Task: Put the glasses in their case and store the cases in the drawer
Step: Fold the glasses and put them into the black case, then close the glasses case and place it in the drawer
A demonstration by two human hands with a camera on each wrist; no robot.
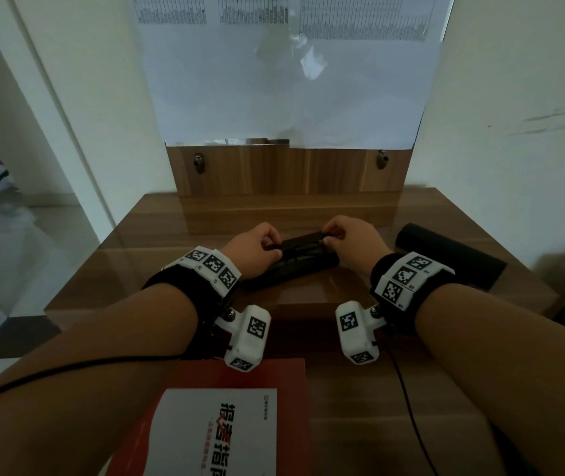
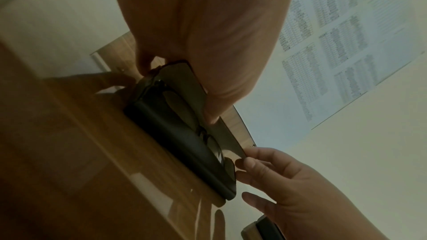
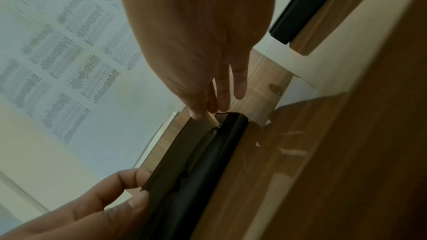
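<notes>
Looking down past my forearms, nearest me lies a red-and-white booklet (image 1: 217,431) on the wooden desk (image 1: 342,407). Beyond it both wrists meet over the open case (image 1: 294,267), a black one lying crosswise in the middle of the desk. My left hand (image 1: 251,252) pinches the left end of the raised lid (image 2: 184,81), fingers curled tight on its edge. My right hand (image 1: 353,243) does the same at the right end, thumb and forefinger clamped on the lid's corner, the remaining fingers loosely extended behind it.

The glasses (image 2: 182,109) already rest inside the tray of the case, lenses showing dimly in the left wrist view, the lid tilted up over them.

As I judge it, the step in hand is closing this lid. To do it well I should bring both ends down evenly, so the lid does not twist. I should also check that no temple or lens rim sits proud of the tray edge, and press only once the edges line up. Forcing it over a stray arm could bend the frame.

Farther off to my right, near the desk's edge, lies a second case (image 1: 452,255), black and shut; whether it holds anything I cannot tell. At the far side a wooden back panel (image 1: 274,170) rises under printed sheets (image 1: 284,80) on the wall. No drawer shows in these views.
</notes>
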